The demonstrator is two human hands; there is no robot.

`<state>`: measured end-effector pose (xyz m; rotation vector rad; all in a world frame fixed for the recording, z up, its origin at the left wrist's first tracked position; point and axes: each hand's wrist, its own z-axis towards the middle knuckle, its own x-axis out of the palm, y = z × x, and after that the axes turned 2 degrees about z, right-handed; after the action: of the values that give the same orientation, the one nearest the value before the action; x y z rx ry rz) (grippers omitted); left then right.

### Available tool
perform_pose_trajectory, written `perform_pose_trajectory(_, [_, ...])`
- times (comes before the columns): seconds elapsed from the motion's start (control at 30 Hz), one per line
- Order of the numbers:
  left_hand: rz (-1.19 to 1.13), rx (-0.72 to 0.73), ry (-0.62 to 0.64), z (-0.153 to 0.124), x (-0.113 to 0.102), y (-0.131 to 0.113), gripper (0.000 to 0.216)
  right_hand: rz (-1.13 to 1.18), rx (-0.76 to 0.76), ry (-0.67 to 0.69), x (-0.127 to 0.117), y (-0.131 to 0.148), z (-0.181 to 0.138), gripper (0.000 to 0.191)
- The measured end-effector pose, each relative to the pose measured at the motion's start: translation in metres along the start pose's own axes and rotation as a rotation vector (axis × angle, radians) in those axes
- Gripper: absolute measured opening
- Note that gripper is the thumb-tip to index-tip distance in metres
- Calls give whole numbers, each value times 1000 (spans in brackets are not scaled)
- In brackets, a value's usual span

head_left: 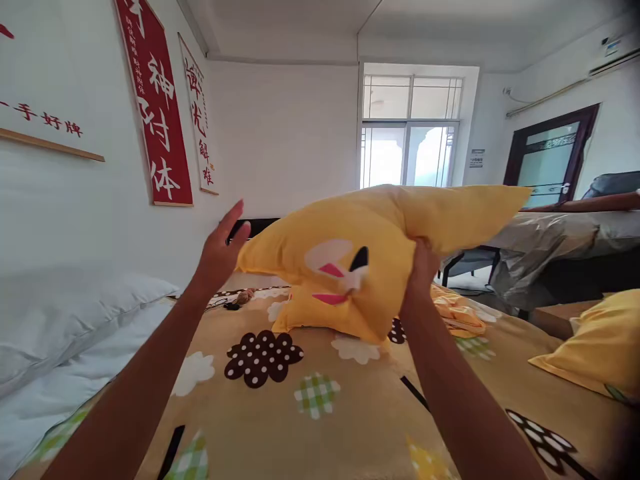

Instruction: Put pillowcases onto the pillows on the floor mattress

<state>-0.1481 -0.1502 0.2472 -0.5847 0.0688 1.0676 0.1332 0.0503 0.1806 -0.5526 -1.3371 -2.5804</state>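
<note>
Yellow pillow (375,220) with pink markings

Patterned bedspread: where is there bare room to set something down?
The broadest free patch of bedspread is nearest the camera, between the left forearm and right forearm; another lies between the right forearm and the yellow cushion at the right edge. It is crowded farther back: yellow fabric under the raised pillow, with crumpled orange cloth to its right.

1. I face a flowered bed (280,433); orange cloth (457,313) lies crumpled on it.
2. Right of the cloth, nearer me: a yellow pillow (600,343).
3. Left of the cloth: small things (245,297) I can't make out.
4. Farther left of the cloth: white bedding (80,320).
</note>
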Motion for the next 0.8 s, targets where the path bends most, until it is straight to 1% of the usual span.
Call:
perform_pose_trajectory(0.03, [94,101,45,-16,4,-1,52,3,31,-44,30,-18,-7,59])
perform_pose_trajectory(0.07, [194,141,107,-40,7,6,51,0,62,-67,58,-38,-19,61])
perform_pose_trajectory(0.1, [270,135,166,-70,11,20,49,-13,94,-75,82,-61,-36,61])
perform_pose_trajectory(0.13, [322,87,217,-104,14,40,47,-35,129,-67,102,-85,-56,60])
perform_pose_trajectory(0.17, [360,22,278,-140,18,66,47,-69,173,-43,116,-109,-78,57])
perform_pose_trajectory(0.2, [392,-83,346,-177,21,94,47,-109,219,-1,125,-133,-99,53])
perform_pose_trajectory(0.27, [518,-354,442,-242,28,150,50,-205,302,108,130,-174,-137,41])
perform_pose_trajectory(0.3, [592,-484,521,-268,31,173,52,-255,331,165,129,-192,-150,36])
perform_pose_trajectory(0.33, [646,-571,613,-288,34,190,53,-308,354,224,127,-207,-160,32])
perform_pose_trajectory(0.37, [668,-591,672,-303,38,201,55,-362,370,281,126,-219,-165,30])
perform_pose_trajectory(0.43, [682,-569,781,-316,43,205,56,-474,389,384,127,-236,-168,28])
perform_pose_trajectory(0.53, [729,-499,854,-312,50,192,55,-643,393,504,135,-244,-165,28])
perform_pose_trajectory(0.6, [761,-485,882,-307,52,185,55,-752,393,546,139,-241,-163,34])
perform_pose_trajectory(0.67, [759,-478,891,-306,53,184,55,-850,396,567,140,-234,-164,45])
perform_pose_trajectory(0.73, [749,-470,886,-307,52,186,54,-926,396,578,136,-226,-165,56])
perform_pose_trajectory(0.8, [749,-468,886,-309,52,188,55,-981,389,589,128,-221,-164,62])
